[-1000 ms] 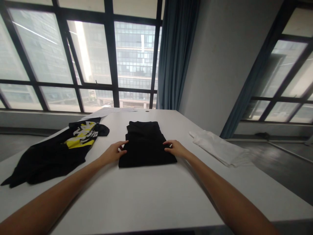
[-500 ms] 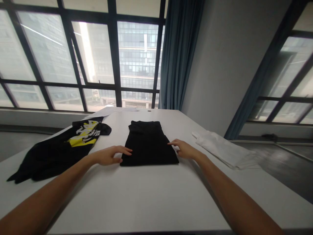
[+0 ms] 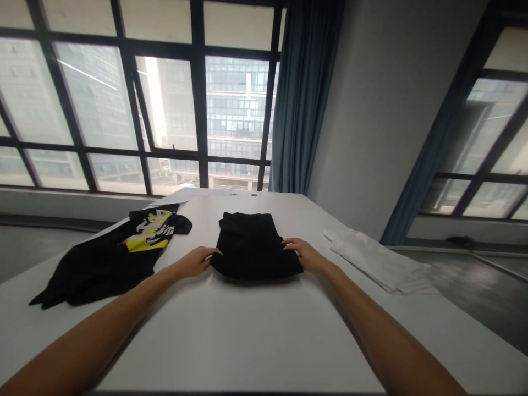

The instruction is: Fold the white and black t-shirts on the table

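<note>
Folded black cloth, a garment whose kind I cannot make out (image 3: 253, 247), lies in the middle of the white table (image 3: 243, 341). Its near edge bows and looks slightly raised off the tabletop. My left hand (image 3: 197, 260) is closed on its left near side, fingers on top and the thumb hidden beneath or behind the cloth. On the right side my right hand (image 3: 304, 254) grips the other edge, its fingers over the cloth.
To the left lies a black T-shirt with a yellow and white print (image 3: 119, 253). A folded white garment (image 3: 375, 258) rests near the right edge. White paper (image 3: 177, 195) lies at the far left end. Beyond the table are windows and a blue curtain (image 3: 297, 110).
Both hands have closed on the sides of the black garment. Its near edge, flat and straight before, now curves and lifts. The view has tilted up slightly.
</note>
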Demonstrator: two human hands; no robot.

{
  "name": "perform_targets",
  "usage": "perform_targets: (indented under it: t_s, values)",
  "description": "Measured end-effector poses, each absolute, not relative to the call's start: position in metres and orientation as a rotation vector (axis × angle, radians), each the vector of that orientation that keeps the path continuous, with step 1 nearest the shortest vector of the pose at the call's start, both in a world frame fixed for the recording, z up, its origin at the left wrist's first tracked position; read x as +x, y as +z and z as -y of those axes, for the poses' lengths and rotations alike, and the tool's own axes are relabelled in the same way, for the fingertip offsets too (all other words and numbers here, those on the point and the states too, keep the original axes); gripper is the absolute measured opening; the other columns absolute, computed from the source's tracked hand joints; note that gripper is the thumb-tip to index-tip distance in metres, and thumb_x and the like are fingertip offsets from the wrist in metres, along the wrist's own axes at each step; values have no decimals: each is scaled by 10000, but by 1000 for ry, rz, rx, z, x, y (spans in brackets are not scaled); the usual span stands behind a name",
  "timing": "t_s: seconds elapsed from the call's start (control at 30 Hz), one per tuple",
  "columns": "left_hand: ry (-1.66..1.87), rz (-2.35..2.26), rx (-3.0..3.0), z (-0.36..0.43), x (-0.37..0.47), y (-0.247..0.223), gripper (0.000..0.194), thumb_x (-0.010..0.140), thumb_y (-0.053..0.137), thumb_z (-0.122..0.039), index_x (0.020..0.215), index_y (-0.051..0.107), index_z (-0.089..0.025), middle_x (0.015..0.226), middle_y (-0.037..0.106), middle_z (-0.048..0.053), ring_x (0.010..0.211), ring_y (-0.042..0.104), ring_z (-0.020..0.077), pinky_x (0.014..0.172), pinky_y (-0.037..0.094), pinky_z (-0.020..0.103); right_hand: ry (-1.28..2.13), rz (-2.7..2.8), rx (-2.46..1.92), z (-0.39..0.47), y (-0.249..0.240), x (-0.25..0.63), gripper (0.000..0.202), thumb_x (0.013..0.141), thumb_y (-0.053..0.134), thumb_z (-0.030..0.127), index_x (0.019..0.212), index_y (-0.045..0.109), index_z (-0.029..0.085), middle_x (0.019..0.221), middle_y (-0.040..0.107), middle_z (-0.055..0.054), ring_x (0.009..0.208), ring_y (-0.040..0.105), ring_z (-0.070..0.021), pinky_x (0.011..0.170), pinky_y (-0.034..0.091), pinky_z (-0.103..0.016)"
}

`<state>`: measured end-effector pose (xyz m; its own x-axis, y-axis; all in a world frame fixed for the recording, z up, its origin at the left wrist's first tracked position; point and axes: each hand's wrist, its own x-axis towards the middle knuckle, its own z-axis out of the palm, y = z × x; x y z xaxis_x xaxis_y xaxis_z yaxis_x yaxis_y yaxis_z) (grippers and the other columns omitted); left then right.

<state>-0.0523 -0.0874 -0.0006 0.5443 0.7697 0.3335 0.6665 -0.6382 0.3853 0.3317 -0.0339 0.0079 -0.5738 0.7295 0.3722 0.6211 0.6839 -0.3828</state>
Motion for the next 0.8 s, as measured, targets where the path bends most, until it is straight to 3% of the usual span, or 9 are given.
perform_targets:
  t_s: [0.13, 0.2, 0.27, 0.33, 0.47, 0.53, 0.6, 0.7, 0.8]
  values:
    - [620, -1091, 2412, 121, -53, 37, 260, 870, 510, -353, 927, 721, -212, 834, 729, 19, 798, 647, 216, 772, 511, 309, 764, 2443, -991, 69, 48, 344, 237, 786, 597, 274, 937, 759, 191, 1032, 733, -65, 1042, 636, -269, 953, 480, -404]
    - [605, -1029, 2303, 129, -53, 52, 311, 833, 580, -482, 834, 721, -205, 755, 700, 18, 742, 619, 218, 704, 513, 310, 1006, 2457, -1011, 80, 63, 350, 241, 773, 611, 338, 866, 752, 166, 849, 733, -42, 889, 658, -264, 834, 522, -387]
    - [697, -975, 2165, 128, -51, 62, 412, 782, 625, -592, 758, 706, -189, 694, 668, 21, 701, 603, 218, 664, 513, 323, 1030, 2403, -991, 81, 71, 351, 251, 754, 646, 385, 809, 739, 158, 783, 719, -36, 824, 648, -257, 778, 527, -377]
    - [885, -974, 2001, 116, -48, 64, 502, 773, 609, -664, 802, 701, -172, 707, 663, 29, 698, 611, 214, 673, 520, 344, 888, 2239, -976, 72, 69, 346, 288, 782, 645, 428, 877, 737, 172, 833, 727, -50, 869, 643, -266, 795, 521, -384]
    - [1213, -1317, 1715, 81, -45, 45, 680, 844, 498, -660, 1259, 560, -125, 927, 704, 88, 749, 668, 218, 752, 545, 404, 550, 1884, -1329, 43, 45, 325, 439, 949, 428, 427, 1212, 637, 144, 988, 724, -115, 914, 664, -260, 834, 513, -397]
    - [1220, -1595, 1763, 71, -43, 29, 741, 874, 468, -607, 1393, 435, -78, 1107, 690, 170, 876, 688, 267, 852, 530, 466, 388, 1870, -1525, 38, 31, 313, 486, 978, 380, 395, 1339, 541, 111, 1123, 694, -159, 1000, 659, -258, 913, 486, -398]
    - [1170, -1762, 2011, 71, -36, 15, 706, 908, 431, -558, 1410, 430, -62, 1277, 623, 223, 1095, 634, 317, 995, 456, 507, 245, 1977, -1557, 42, 22, 300, 506, 986, 378, 387, 1401, 485, 117, 1287, 621, -173, 1156, 601, -255, 1016, 428, -389]
    - [966, -1595, 2532, 82, -19, 1, 590, 951, 411, -512, 1413, 476, -151, 1450, 518, 155, 1348, 449, 299, 1149, 296, 498, 127, 2208, -1405, 60, 16, 279, 510, 992, 374, 414, 1422, 486, 164, 1433, 521, -129, 1299, 497, -240, 1105, 349, -369]
    - [602, -1309, 2719, 92, -7, -7, 537, 990, 371, -490, 1469, 421, -252, 1569, 369, 61, 1459, 286, 257, 1198, 181, 501, 136, 2376, -1379, 74, 11, 261, 564, 993, 358, 475, 1459, 453, 171, 1508, 439, -118, 1383, 401, -262, 1154, 276, -414]
